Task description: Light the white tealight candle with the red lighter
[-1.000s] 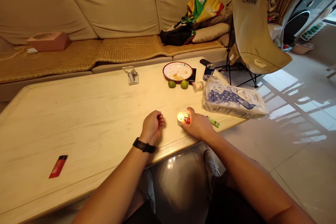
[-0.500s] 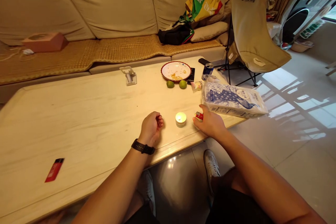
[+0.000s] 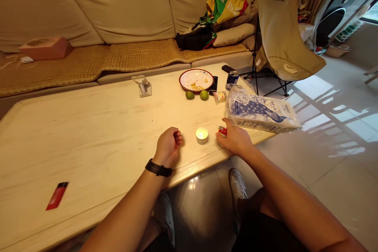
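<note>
**Heat in the middle, stay clear**

Counter [image 3: 103, 134]: work inboard of its near edge. Packet [image 3: 262, 112] is right beside your right grip [image 3: 234, 139]; wrap may melt, keep heat off. Left grip [image 3: 168, 145]: loosely curled, nothing visible inside. Candle [image 3: 202, 138] stands between both, touching neither, looks lit; don't bump it. Lighter [image 3: 223, 131]: grasped in right grip; metal end may be hot, mind your fingers.

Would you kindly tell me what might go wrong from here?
The glowing candle stands between the left hand and right hand, so a sideways slip might burn skin. The right hand's red lighter, if dropped, could land near the candle. The wrapped packet seems to overhang the table; a nudge might drop it.
</note>
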A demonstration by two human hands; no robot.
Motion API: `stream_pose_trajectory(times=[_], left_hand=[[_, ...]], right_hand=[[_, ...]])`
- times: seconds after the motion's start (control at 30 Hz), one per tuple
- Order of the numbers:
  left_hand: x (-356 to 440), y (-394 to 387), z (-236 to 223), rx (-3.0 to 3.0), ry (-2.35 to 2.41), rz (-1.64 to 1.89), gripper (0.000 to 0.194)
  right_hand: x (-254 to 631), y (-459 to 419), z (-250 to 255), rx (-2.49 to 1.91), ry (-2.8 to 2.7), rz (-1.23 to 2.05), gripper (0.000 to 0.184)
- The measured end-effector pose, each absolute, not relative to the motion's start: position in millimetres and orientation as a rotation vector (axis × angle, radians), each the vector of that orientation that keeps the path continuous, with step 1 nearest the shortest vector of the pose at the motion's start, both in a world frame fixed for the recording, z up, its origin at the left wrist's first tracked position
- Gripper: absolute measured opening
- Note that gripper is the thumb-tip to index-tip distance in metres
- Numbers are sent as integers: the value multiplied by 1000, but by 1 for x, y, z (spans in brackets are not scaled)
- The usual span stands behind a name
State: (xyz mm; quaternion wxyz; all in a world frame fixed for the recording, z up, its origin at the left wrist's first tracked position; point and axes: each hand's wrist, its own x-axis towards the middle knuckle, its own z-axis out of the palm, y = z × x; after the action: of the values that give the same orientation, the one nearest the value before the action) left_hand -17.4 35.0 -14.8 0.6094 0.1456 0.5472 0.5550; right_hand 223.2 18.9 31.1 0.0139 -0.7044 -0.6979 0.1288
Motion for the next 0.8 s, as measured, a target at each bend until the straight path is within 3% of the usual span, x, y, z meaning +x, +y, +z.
stream_pose_trajectory(times=[0.8], left_hand=[[-15, 32, -8, 340, 1269, 1283, 9]], right_hand=[[214, 14, 34, -2113, -2244, 393, 67]])
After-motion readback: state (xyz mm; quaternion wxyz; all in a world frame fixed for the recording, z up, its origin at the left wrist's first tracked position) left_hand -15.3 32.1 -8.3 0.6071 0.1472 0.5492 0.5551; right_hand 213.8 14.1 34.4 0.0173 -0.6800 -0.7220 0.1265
